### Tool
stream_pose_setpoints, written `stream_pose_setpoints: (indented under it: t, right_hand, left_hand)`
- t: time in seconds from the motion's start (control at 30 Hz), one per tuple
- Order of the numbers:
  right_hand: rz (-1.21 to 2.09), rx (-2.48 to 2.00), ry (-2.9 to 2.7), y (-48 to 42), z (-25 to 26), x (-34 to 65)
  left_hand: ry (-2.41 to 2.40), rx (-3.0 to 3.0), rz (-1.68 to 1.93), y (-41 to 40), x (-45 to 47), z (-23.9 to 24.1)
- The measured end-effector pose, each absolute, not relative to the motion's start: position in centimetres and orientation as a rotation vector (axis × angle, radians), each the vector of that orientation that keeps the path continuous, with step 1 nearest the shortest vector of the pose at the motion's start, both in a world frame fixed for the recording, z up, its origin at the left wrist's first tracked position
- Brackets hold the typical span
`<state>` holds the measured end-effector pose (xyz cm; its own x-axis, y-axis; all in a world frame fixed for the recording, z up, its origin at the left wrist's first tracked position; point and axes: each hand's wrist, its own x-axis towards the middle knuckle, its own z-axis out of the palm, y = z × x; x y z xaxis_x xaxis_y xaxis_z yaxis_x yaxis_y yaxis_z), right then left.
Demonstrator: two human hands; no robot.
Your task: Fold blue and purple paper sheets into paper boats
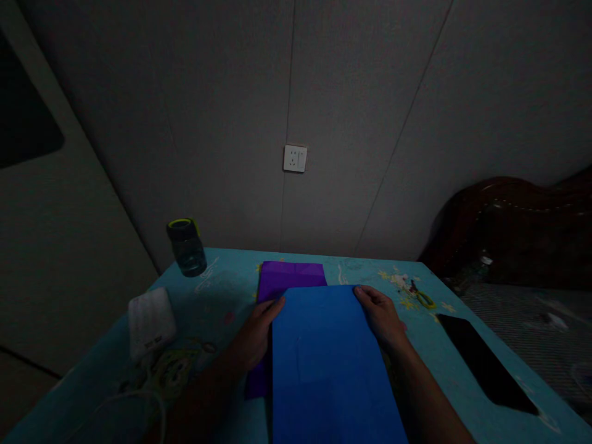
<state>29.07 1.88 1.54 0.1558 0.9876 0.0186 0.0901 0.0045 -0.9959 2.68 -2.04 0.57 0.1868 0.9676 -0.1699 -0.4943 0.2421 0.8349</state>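
Blue creased sheet (pixel 328 357), paper by the look of it, is the closest thing to the camera, and it runs right off the near edge of the view. It's in the middle of the scene, over the table. Left hand (pixel 256 336) has the far left corner area pinched between thumb and fingers, and the right hand (pixel 382 316) has the far right corner the same way, so both grips are pretty narrow.

Purple sheet (pixel 292 275) sits behind it on the light-blue patterned tablecloth (pixel 235 277), poking out at the far side and along the left. Can't tell if the two sheets touch.

Over on the left there's a white boxy device (pixel 150 324) near a pale cable (pixel 163 410), with a dark see-through bottle (pixel 187 250) standing farther back. Right side has yellow-handled scissors (pixel 424 300) and, nearer, a flat black slab (pixel 485 364). Past the table: grey wall (pixel 222 123) with a white socket (pixel 295 158), plus a dark carved headboard (pixel 531 222) far right.
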Motion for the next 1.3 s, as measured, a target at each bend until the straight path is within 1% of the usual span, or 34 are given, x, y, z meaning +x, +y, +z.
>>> stream_pose_setpoints:
  t: [0.17,0.23,0.33,0.43,0.5,0.63,0.7,0.77,0.83,1.0,1.07,1.17,1.3]
  right_hand:
    - [1.040,-1.369,-1.152,1.5,2.5,28.3]
    - [1.106,-1.336,-1.165,1.3,2.6,27.9]
    - [1.308,-1.252,-1.296,1.0,2.1,27.8]
    - [1.554,-1.228,-1.453,0.4,1.3,28.4]
    - [1.635,-1.268,-1.496,0.0,0.8,28.8]
    - [1.719,-1.227,-1.502,-0.5,0.7,28.6]
    - [1.688,-1.186,-1.472,-0.3,0.8,28.2]
    - [1.574,-1.190,-1.396,0.1,0.8,27.8]
    - [1.463,-1.197,-1.300,0.6,0.6,27.6]
    - [1.314,-1.203,-1.163,1.6,-0.5,27.5]
    - [1.271,-1.209,-1.151,1.8,-0.8,27.5]
    - [1.262,-1.205,-1.178,1.8,-0.8,27.5]
    - [1.399,-1.129,-1.309,1.2,0.1,27.5]
  left_hand:
    - [1.020,0.936,1.365,-1.4,2.0,-0.7]
    - [1.148,0.987,1.437,-1.1,1.6,-1.0]
    - [1.278,0.963,1.568,-0.8,1.0,-0.9]
    - [1.305,0.834,1.697,-0.6,0.2,-0.4]
    - [1.333,0.752,1.773,-0.4,-0.6,-0.1]
    - [1.419,0.696,1.938,-0.1,-1.8,0.5]
    - [1.285,0.671,1.970,0.1,-1.8,0.8]
    - [1.090,0.654,1.881,0.2,-1.3,1.0]
    - [0.995,0.684,1.688,0.2,-0.4,0.9]
    - [0.999,1.010,1.148,-0.7,1.3,-0.4]
    - [0.999,1.166,0.996,-1.1,1.6,-0.9]
    - [1.084,1.303,0.981,-1.2,1.7,-1.2]
    - [1.233,1.367,1.072,-0.5,1.4,-1.7]
